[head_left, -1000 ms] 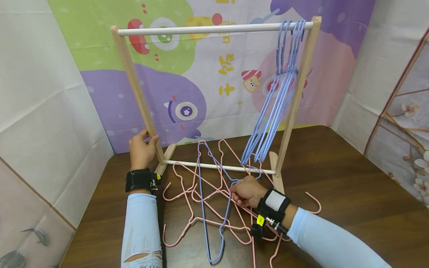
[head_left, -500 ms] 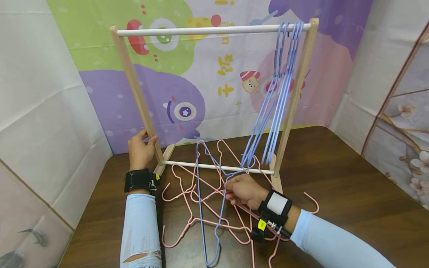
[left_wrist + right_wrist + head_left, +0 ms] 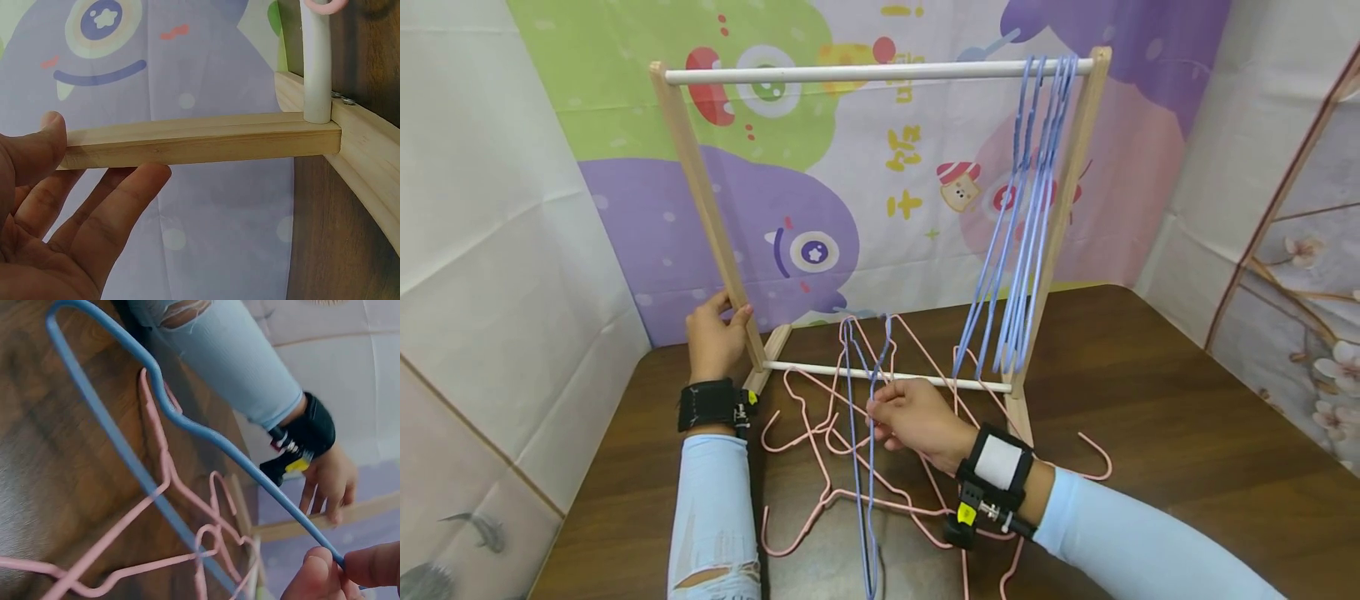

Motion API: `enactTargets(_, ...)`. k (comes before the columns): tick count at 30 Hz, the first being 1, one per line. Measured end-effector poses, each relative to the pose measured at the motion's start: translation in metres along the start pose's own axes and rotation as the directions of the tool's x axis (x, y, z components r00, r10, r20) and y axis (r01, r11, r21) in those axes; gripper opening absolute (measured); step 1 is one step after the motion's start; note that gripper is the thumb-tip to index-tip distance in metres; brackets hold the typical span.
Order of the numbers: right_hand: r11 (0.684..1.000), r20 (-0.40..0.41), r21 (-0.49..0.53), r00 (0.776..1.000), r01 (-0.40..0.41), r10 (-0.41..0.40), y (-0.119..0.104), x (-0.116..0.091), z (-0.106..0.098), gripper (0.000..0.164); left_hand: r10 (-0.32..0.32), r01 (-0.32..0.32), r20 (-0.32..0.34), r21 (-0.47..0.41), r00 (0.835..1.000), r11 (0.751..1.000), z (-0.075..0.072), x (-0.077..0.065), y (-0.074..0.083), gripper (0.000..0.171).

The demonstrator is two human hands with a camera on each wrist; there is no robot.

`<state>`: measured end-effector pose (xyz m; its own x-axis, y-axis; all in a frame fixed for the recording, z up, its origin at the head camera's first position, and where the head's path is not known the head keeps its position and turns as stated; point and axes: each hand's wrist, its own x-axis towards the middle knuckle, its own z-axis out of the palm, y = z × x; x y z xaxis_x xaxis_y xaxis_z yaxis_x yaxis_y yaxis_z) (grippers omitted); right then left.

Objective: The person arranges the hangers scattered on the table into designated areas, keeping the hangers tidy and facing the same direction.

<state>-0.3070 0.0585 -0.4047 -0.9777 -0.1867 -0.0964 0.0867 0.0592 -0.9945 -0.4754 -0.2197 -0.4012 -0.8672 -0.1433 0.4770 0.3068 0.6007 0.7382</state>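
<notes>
My left hand holds the left wooden post of a small clothes rack low down. In the left wrist view the thumb lies on one side of the post, with the fingers against the other. Over the middle of the table my right hand pinches a blue clothes hanger by one arm near its hook. In the head view that hanger appears narrow, nearly edge-on, with its hook toward the rack. The right wrist view shows thumb and fingertip meeting on the blue wire.
Several blue hangers hang bunched at the right end of the white top rail. Pink hangers lie tangled on the brown table under the right hand. A printed cloth stands behind the rack.
My right hand has moved left and turned the blue hanger nearly edge-on, its hook swinging from rightward to upward. The hanging blue hangers have swung slightly. My left hand stays on the post.
</notes>
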Motion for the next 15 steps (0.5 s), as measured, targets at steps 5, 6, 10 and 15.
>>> enactTargets(5,0.996,0.015,-0.043,0.997,0.077,-0.076,-0.017,-0.01,0.009,0.009,0.001,-0.001,0.003,0.002,1.0,1.0,0.0,0.0,0.001,0.038)
enactTargets(6,0.995,0.024,-0.044,0.996,0.087,-0.086,-0.021,-0.013,0.011,0.01,-0.001,0.001,0.002,0.005,1.0,1.0,0.0,0.0,0.001,0.038)
enactTargets(10,0.993,0.038,-0.007,0.992,0.118,-0.118,-0.036,-0.027,0.019,0.012,-0.005,0.005,0.004,0.007,1.0,1.0,0.0,-0.001,0.002,0.038)
enactTargets(15,0.988,0.039,0.02,0.987,0.155,-0.155,-0.058,-0.041,0.026,0.012,-0.004,0.004,0.004,0.004,1.0,1.0,-0.001,-0.001,0.002,0.037)
